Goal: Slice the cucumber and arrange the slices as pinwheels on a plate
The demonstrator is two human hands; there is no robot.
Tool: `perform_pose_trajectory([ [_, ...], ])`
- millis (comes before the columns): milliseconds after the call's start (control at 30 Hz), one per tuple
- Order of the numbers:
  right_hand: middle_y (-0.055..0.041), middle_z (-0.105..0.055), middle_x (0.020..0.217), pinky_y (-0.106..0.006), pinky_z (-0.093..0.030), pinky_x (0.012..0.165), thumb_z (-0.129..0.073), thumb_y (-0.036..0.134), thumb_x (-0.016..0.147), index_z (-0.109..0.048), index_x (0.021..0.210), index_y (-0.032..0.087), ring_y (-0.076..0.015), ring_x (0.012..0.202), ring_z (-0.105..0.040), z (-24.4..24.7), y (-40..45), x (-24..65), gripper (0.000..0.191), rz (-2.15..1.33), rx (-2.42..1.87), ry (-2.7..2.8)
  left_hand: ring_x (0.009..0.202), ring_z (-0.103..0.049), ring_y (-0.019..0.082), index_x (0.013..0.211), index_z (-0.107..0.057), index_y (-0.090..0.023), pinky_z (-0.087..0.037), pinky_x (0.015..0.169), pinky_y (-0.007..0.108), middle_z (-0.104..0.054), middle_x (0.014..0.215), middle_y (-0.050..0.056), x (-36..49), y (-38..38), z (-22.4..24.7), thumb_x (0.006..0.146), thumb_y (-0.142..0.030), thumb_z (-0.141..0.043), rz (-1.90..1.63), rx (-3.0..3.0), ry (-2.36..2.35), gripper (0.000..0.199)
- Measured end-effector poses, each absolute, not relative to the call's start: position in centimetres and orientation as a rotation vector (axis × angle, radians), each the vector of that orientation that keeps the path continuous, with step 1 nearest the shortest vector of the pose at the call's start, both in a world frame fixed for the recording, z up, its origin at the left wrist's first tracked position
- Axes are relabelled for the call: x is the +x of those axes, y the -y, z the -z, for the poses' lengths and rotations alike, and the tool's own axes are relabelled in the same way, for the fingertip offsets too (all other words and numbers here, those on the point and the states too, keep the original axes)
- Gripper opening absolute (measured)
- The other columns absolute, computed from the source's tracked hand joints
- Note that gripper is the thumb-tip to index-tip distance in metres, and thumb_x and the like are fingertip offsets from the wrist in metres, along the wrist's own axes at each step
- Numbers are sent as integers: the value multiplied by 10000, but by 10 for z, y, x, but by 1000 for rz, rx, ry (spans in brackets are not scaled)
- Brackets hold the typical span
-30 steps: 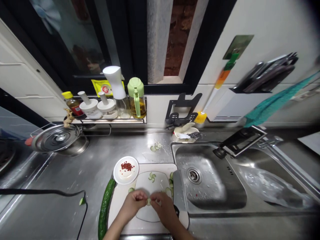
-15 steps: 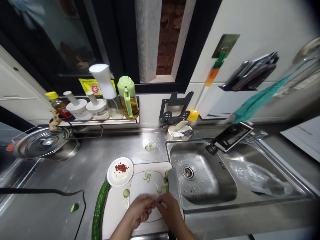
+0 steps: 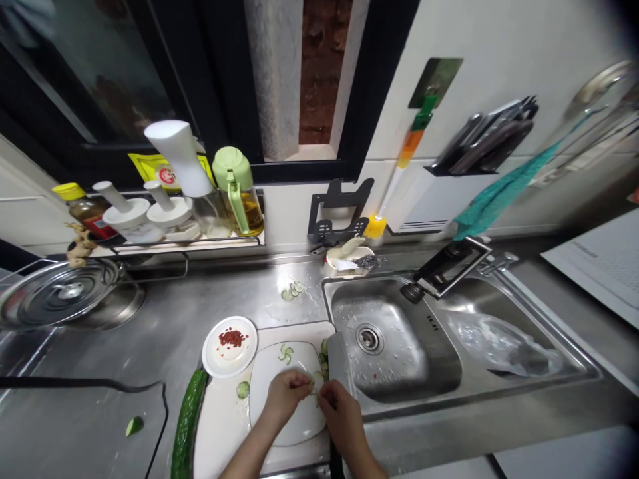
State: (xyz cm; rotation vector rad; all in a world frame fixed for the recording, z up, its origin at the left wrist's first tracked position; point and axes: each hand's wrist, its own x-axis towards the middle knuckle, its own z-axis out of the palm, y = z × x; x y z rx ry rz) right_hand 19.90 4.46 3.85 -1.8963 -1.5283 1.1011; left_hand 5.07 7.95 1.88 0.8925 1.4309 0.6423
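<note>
Head view: hands partly hide the squarish plate.

Shows dark green on the long bumpy cucumber, pale green on the flat round slice, plain white on the squarish glossy plate.

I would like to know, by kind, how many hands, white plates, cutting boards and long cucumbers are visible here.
Hands: 2, left hand and right hand
Plates: 2, round white plate and square white plate
Cutting board: 1
Long cucumber: 1
Total: 6
</note>
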Motion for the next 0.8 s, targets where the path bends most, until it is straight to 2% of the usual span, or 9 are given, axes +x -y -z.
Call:
perform_pose_trajectory([
  [133,-9,-640,704,-256,-382,628,-440,180,807,-576,758,220,-175,686,-591,-37,-53,197,149,-961,-1948,1676,616,-568,127,706,-706,-194,-427,621,231,-655,621,-26,53,-89,-19,686,-255,-608,-616,1208,-1551,117],
  [367,-49,-673,782,-270,-352,692,-459,129,876,-645,827,198,-196,810,-596,-43,-62,189,204,-703,-2148,1934,637,-576,141,714,-700,-204,-404,640,236,-653,637,-16,57,-97,-25,732,-194,-541,-570,1381,-1594,161],
  [800,-52,-672,824,-303,-340,670,-471,143,892,-642,898,218,-223,888,-593,-45,-66,181,187,-617,-2271,2044,764,-584,161,755,-668,-197,-371,690,242,-659,777,24,66,-94,-19,776,-146,-511,-452,1500,-1667,167],
])
